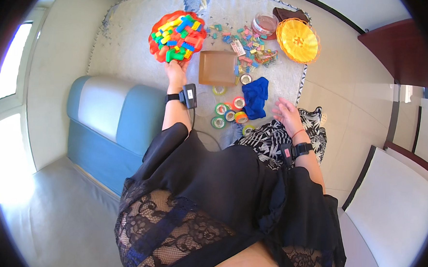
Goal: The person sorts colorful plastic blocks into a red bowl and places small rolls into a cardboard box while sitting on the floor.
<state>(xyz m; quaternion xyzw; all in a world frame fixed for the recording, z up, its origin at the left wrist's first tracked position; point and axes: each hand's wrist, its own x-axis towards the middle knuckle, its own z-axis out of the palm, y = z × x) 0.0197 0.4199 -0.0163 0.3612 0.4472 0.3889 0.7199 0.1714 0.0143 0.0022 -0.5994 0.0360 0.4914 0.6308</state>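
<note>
At the far left of the table, a red scalloped plate (153, 50) is heaped with multicoloured plastic building blocks (177, 32). My left hand (177, 69) grips its near rim, some fingers hidden by the plate. To its right sits a brown rectangular tray (217, 67). My right hand (287, 113) holds nothing, fingers apart, near the table's right edge. Closest to it lies a crumpled blue cloth (255, 97). Several tape rolls (230, 115) in various colours are grouped left of the cloth.
Coloured binder clips (253, 45) are scattered beyond the tray, around a small white box (238, 47). A clear round container (264, 24) and a yellow woven basket (298, 40) stand at the far right, beside a dark brown cloth (291, 14). A blue-and-white padded seat (117, 110) adjoins the table.
</note>
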